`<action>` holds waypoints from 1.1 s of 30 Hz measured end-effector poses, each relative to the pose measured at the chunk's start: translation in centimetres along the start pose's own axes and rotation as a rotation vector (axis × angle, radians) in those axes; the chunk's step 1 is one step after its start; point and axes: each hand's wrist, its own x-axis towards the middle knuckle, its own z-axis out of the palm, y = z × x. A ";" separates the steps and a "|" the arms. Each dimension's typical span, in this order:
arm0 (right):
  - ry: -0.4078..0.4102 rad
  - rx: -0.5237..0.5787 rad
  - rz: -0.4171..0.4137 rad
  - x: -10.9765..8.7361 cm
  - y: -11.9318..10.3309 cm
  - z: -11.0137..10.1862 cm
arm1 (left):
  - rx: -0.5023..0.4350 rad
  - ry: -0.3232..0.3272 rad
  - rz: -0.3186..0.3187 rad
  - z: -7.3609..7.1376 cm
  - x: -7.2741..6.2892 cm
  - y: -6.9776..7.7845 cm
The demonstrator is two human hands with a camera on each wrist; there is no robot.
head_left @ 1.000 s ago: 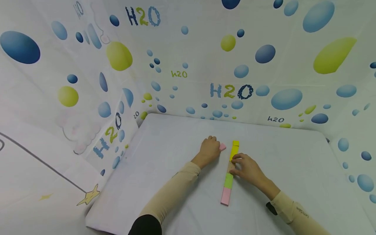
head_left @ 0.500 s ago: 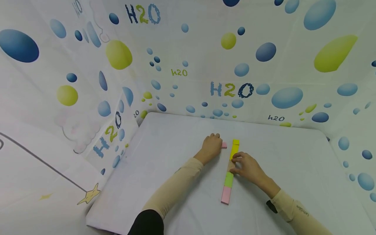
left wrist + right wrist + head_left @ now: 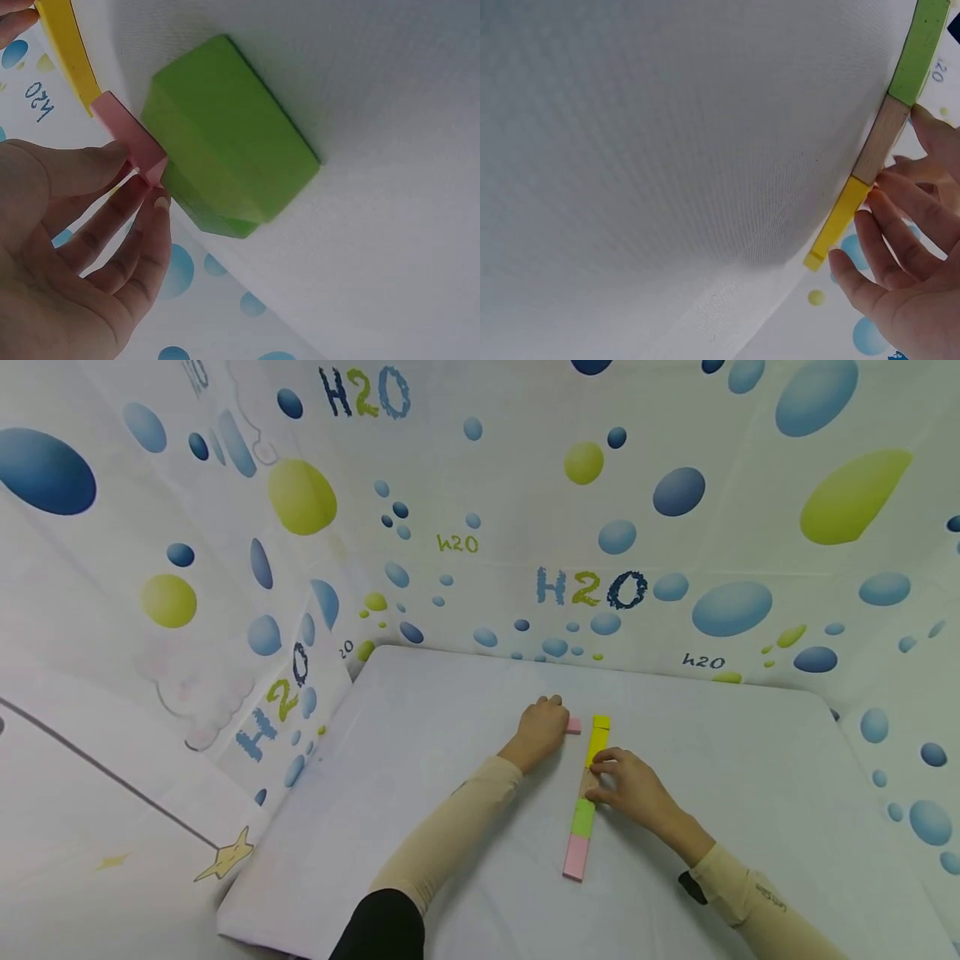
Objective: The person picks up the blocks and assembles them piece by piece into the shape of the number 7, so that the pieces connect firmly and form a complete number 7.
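Left hand (image 3: pixel 540 731) is at the far-middle part of the white table (image 3: pixel 420 760). Grip: thumb against fingertips, pinching a pink block (image 3: pixel 574 725) by one end; the other end sticks out toward the row, gap between. Right beside that pinch, a green block (image 3: pixel 232 142) on the table, seen only from the left wrist; can't tell if pink touches it. Risk: fingertips could knock it or catch its edge.

Next, the row, one slightly slanted line: row's pink block (image 3: pixel 576 858) nearest, then row's green block (image 3: pixel 582 818), wooden block (image 3: pixel 586 783), yellow block (image 3: pixel 597 747) at the far end. Line near yellow's tip; one piece or two, unclear.

Right hand (image 3: pixel 637 793) last: thumb at the green/wood joint, forefinger near the wood/yellow joint, other fingers alongside yellow. Pinching or just touching, can't tell. Risk: uneven push likely opens a joint or skews the line. Lifting while pinched might pull wood out. The pink held end-on could pivot or slip, and if swung right too low, would probably bump yellow.
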 end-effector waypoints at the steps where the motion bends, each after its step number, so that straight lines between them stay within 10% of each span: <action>1: 0.000 -0.001 -0.001 0.0 0.0 0.0 | -0.004 0.000 0.000 0.1 0.1 0.0; 33: -0.012 0.013 0.018 0.1 0.1 0.1 | -0.006 -0.020 0.013 0.0 1.1 0.7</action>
